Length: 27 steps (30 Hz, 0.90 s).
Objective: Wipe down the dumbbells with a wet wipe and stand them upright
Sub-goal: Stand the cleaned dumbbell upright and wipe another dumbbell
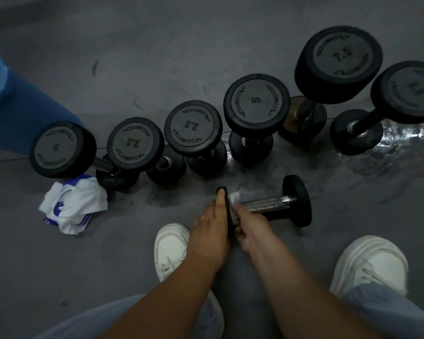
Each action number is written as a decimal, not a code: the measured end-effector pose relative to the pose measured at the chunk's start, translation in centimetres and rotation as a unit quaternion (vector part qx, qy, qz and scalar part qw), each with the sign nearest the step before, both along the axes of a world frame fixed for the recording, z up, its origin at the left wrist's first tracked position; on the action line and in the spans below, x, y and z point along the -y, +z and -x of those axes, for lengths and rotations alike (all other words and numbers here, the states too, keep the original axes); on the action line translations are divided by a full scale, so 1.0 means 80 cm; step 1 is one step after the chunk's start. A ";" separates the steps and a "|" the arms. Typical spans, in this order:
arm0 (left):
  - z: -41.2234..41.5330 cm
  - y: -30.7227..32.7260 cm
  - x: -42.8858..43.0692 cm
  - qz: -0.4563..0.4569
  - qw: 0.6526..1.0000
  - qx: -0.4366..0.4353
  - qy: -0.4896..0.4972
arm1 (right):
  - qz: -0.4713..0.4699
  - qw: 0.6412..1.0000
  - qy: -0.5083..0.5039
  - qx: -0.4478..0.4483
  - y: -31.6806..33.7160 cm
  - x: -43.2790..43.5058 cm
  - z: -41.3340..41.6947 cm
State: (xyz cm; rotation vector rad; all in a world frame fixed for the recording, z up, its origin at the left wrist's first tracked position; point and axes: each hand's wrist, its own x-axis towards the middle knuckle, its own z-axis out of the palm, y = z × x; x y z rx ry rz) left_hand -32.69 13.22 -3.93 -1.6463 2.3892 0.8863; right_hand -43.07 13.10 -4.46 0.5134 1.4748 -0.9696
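A small black dumbbell (277,203) with a chrome handle lies on its side on the grey floor in front of me. My left hand (212,225) grips its near end plate from the left. My right hand (249,225) holds a white wet wipe (235,198) against the handle next to that plate. Behind it, several black dumbbells stand upright in a row, among them a 2.5 (193,127), a 5 (256,101) and a 7.5 (339,63).
A crumpled white and blue wipe packet (72,207) lies at the left by the row. A blue rolled mat (17,106) lies at the far left. Wet patches (389,148) shine on the floor at the right. My white shoes (170,248) flank my arms.
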 end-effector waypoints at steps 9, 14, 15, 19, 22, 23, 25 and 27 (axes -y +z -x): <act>-0.002 -0.005 -0.003 0.010 1.000 -0.016 0.000 | 0.023 0.995 -0.039 -0.093 0.006 -0.008 -0.016; -0.001 0.000 -0.002 0.010 1.000 -0.001 -0.003 | 0.035 0.994 0.003 -0.101 0.006 -0.017 -0.017; 0.000 0.000 -0.004 0.011 1.000 0.001 0.000 | 0.037 0.992 0.018 -0.119 0.004 -0.024 -0.019; 0.000 -0.005 -0.001 0.014 1.000 -0.006 0.005 | 0.029 0.988 0.011 -0.149 0.003 -0.006 -0.016; -0.001 -0.001 0.000 -0.001 1.000 0.000 0.008 | 0.034 0.984 0.104 -0.142 0.002 -0.023 -0.011; -0.001 0.001 -0.002 -0.005 1.000 0.002 0.007 | 0.025 0.978 0.147 -0.147 -0.001 -0.037 -0.005; -0.001 0.004 -0.001 -0.011 1.000 0.006 0.001 | -0.009 0.969 0.208 -0.133 -0.004 -0.054 0.009; -0.001 0.004 0.000 -0.016 1.000 0.009 -0.003 | -0.026 0.971 0.232 -0.056 -0.002 -0.051 0.017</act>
